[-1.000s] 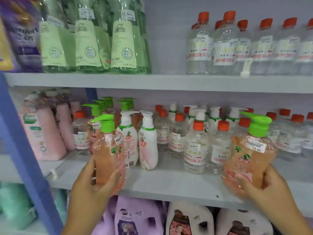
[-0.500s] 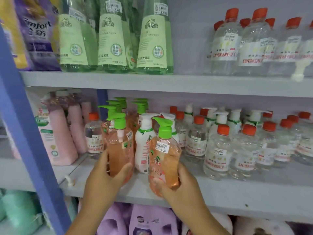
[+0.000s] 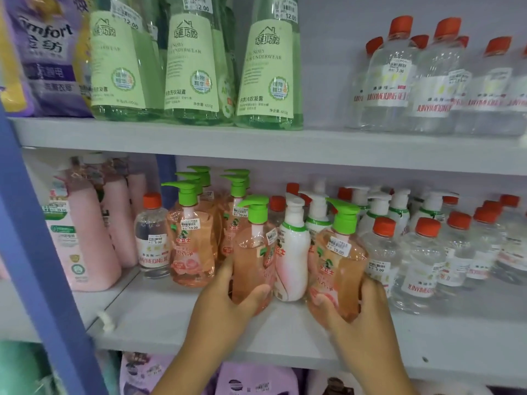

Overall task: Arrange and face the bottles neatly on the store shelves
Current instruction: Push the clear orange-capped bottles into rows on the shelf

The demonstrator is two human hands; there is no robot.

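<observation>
Two peach pump bottles priced 19.00: left hand (image 3: 228,306) grips one (image 3: 253,252), right hand (image 3: 359,312) the other (image 3: 339,269)

Your left hand (image 3: 225,303) and right hand (image 3: 362,317) both reach forward, forearms angled inward, fingers and thumbs curled, each gripping a bottle's lower body.
</observation>
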